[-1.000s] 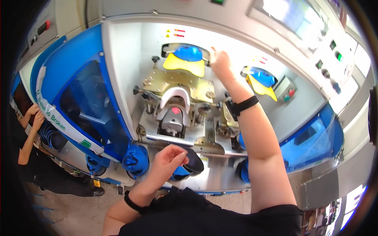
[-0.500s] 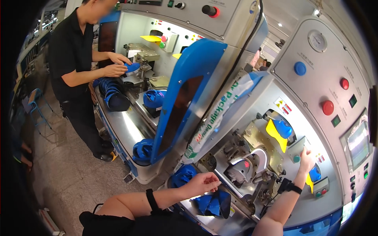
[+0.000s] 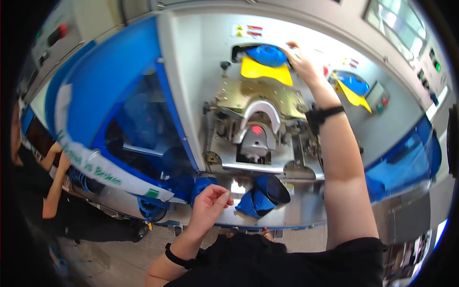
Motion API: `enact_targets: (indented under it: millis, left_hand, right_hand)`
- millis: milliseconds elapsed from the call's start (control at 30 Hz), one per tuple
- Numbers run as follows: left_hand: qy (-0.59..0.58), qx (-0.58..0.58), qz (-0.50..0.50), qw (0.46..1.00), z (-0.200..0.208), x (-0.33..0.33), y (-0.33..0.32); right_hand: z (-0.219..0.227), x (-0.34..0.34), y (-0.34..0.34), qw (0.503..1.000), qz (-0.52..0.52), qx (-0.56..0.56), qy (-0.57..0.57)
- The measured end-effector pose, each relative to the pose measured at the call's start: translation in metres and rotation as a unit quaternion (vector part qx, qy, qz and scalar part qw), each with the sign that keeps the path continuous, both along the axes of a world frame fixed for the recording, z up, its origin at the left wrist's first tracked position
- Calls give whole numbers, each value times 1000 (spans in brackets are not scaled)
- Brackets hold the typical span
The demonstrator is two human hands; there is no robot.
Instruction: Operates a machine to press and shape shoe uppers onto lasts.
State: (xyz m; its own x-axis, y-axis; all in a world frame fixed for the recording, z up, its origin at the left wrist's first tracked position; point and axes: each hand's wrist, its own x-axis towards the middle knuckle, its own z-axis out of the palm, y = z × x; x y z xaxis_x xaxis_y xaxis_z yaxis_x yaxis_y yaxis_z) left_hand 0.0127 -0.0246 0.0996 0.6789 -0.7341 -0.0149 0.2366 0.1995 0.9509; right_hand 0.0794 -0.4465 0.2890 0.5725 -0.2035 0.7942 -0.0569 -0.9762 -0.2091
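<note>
With the right hand (image 3: 300,67) at one o'clock, its grip pinching the blue shoe piece (image 3: 267,55) over the yellow pad (image 3: 265,71), fingers risk being caught if the press (image 3: 258,129) closes; the left hand (image 3: 210,203) curls loosely, empty.

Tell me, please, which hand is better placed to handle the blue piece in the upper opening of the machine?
The right hand: it is stretched up, touching the blue piece above the yellow plate. The left hand hovers low at the front ledge.

the machine's grey front ledge (image 3: 306,210) carries blue shoe uppers (image 3: 263,193) lying on it.
</note>
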Motion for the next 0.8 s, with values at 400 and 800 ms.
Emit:
enact_targets:
  millis: [400, 800]
  left_hand:
    - [45, -4, -112, 993, 4, -7, -66]
    - [294, -122, -107, 942, -58, 8, -105]
  right_hand:
    - [-49, -43, 51, 1000, 16, -15, -8]
    - [-219, -162, 219, 997, -14, 69, 38]
